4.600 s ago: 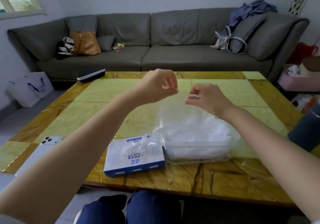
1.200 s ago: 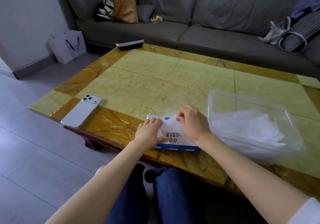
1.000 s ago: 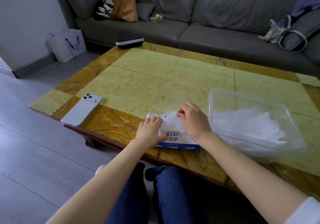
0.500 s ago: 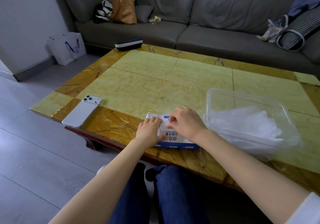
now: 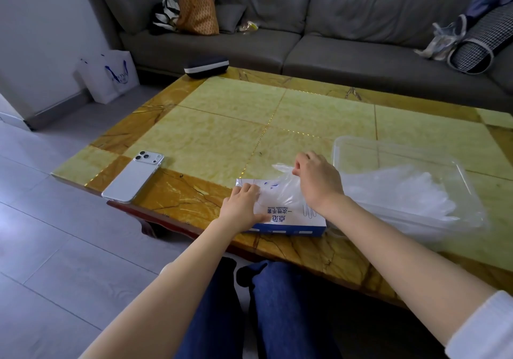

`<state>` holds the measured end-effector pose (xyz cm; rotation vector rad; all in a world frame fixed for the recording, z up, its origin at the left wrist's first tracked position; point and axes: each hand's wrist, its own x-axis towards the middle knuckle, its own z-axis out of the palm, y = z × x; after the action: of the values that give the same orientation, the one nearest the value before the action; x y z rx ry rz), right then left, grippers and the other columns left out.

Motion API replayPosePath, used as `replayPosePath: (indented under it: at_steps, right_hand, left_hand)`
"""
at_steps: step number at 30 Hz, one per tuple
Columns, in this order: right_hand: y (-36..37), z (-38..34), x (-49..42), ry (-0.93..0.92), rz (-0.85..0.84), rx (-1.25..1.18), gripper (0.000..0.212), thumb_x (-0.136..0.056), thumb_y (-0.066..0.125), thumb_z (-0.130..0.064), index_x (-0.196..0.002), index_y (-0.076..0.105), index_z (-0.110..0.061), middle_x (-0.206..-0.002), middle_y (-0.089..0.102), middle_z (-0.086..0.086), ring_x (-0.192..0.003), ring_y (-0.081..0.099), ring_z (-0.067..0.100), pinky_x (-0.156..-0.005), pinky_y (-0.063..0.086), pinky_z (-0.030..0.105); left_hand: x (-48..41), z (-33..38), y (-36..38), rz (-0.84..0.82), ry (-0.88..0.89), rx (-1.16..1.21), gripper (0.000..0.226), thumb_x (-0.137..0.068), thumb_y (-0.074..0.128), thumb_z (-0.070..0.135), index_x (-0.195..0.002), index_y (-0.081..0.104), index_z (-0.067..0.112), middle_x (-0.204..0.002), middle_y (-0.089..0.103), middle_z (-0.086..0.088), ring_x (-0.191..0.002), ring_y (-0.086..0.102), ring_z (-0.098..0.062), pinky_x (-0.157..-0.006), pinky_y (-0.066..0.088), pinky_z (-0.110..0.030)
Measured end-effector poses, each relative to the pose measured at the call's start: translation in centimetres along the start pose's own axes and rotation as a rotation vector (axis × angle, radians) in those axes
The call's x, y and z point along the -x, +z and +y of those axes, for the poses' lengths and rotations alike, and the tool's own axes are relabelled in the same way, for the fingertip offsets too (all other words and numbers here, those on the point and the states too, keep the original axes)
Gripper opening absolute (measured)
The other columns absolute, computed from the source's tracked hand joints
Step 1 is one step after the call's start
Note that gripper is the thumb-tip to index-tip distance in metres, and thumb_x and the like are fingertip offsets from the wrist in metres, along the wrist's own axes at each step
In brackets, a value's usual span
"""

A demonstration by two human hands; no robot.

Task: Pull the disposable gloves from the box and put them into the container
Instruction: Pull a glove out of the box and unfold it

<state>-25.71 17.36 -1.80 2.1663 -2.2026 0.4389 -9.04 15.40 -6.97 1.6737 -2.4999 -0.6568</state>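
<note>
A white and blue glove box [image 5: 288, 219] lies flat near the table's front edge. My left hand [image 5: 242, 207] presses flat on the box's left end, fingers spread. My right hand [image 5: 316, 181] pinches a thin clear disposable glove [image 5: 283, 189] that trails up out of the box top. Just right of the box stands a clear plastic container [image 5: 361, 147] with a heap of clear gloves [image 5: 402, 192] inside it.
A white phone [image 5: 133, 176] lies face down at the table's left front corner. A dark case [image 5: 206, 65] sits at the far left edge. A grey sofa with bags runs behind the table. My knees are under the front edge.
My right hand went from the box's opening upward and away, drawing a glove partly out. My left hand stayed pressed on the box.
</note>
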Motion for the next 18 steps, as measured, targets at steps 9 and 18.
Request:
replayPosePath:
  at_steps: [9, 18]
  right_hand:
    - [0.7, -3.2, 0.6, -0.425, -0.118, 0.346, 0.034, -0.096, 0.05, -0.025, -0.127, 0.046, -0.013, -0.13, 0.048, 0.005, -0.121, 0.039, 0.023, -0.099, 0.031, 0.032]
    - [-1.7, -2.0, -0.3, -0.228, -0.135, 0.063, 0.016, -0.095, 0.053, -0.012, -0.101, 0.068, -0.012, -0.104, 0.067, 0.001, -0.093, 0.062, 0.018, -0.092, 0.042, 0.029]
  left_hand:
    - [0.1, 0.0, 0.2, 0.017, -0.001, 0.028, 0.071, -0.083, 0.065, 0.043, -0.141, 0.032, 0.02, -0.143, 0.035, 0.0, -0.133, 0.027, -0.021, -0.104, 0.032, -0.04]
    - [0.0, -0.2, 0.2, 0.014, 0.0, 0.031, 0.067, -0.083, 0.065, 0.044, -0.138, 0.034, 0.022, -0.142, 0.035, 0.002, -0.131, 0.029, -0.02, -0.101, 0.036, -0.04]
